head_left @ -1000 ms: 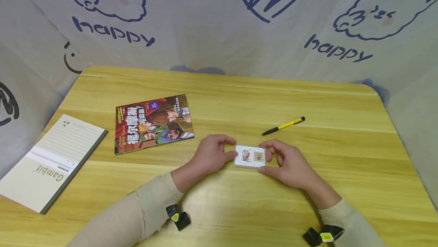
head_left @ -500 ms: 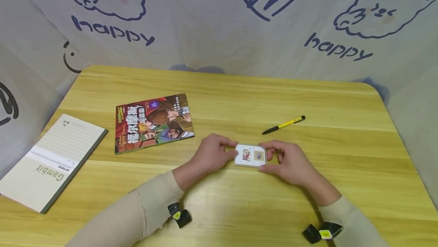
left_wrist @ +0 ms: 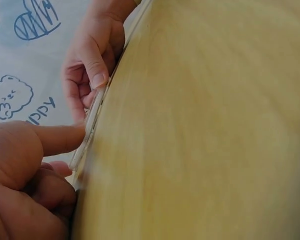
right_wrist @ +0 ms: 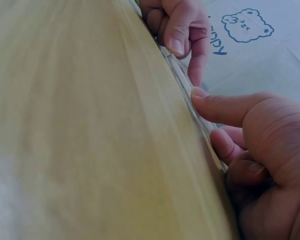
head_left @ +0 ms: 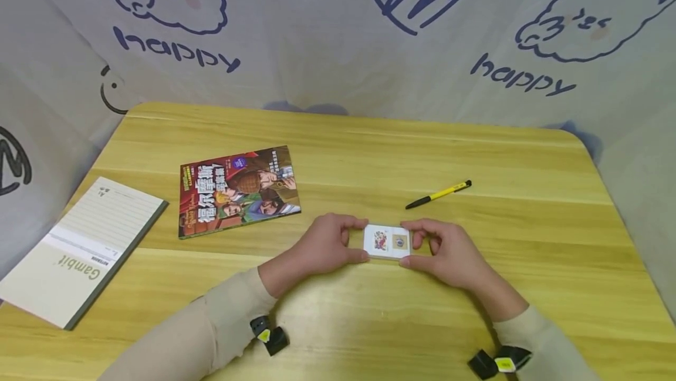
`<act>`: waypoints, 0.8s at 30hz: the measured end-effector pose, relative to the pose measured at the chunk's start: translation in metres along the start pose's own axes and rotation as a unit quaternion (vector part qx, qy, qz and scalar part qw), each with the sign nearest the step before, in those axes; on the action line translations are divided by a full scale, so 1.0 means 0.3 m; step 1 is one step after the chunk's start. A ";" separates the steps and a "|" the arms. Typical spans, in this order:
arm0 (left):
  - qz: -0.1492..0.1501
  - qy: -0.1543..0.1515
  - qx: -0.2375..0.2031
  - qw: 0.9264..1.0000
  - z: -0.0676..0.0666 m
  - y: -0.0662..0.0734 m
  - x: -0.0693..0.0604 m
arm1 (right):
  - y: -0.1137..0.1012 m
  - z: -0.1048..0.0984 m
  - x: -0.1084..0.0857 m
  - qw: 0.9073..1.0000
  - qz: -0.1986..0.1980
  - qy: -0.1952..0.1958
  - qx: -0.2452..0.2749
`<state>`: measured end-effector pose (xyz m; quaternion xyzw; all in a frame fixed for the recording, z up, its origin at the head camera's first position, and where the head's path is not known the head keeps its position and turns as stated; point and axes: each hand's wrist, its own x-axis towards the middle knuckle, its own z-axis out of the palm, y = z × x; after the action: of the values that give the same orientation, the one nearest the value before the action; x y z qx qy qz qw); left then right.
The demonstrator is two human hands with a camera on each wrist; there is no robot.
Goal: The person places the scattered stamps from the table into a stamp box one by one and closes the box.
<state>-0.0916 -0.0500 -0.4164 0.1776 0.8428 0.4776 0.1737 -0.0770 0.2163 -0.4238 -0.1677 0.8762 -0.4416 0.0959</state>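
Observation:
A small flat white plastic case [head_left: 389,252] with clear edges and two little printed pictures on top lies at mid-table in the head view. My left hand [head_left: 330,243] holds its left end, thumb at the near corner and index finger at the far one. At the right end my right hand [head_left: 446,252] grips it the same way, the other fingers curled in. The left wrist view shows the thin rim of the case [left_wrist: 93,115] between both hands, low over the wood. From the right wrist, the case [right_wrist: 187,85] also appears edge-on.
A yellow and black pen [head_left: 438,194] lies beyond my right hand. Left of the hands is a comic-style book [head_left: 240,190], and a cream notebook [head_left: 79,252] lies at the table's left edge. A white cloth with drawings [head_left: 338,46] hangs behind the wooden table [head_left: 338,322].
My left thumb has shifted from the left side of the case to its near corner, and the left forearm has drawn slightly left. My right hand keeps its hold, nearly still.

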 end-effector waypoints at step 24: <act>-0.023 0.001 0.013 1.000 0.012 0.013 0.007 | -0.013 -0.004 -0.009 0.999 0.011 0.015 -0.040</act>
<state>-0.0912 -0.0445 -0.4150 0.1595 0.8531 0.4624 0.1816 -0.0742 0.2161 -0.4199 -0.1547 0.8964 -0.4074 0.0808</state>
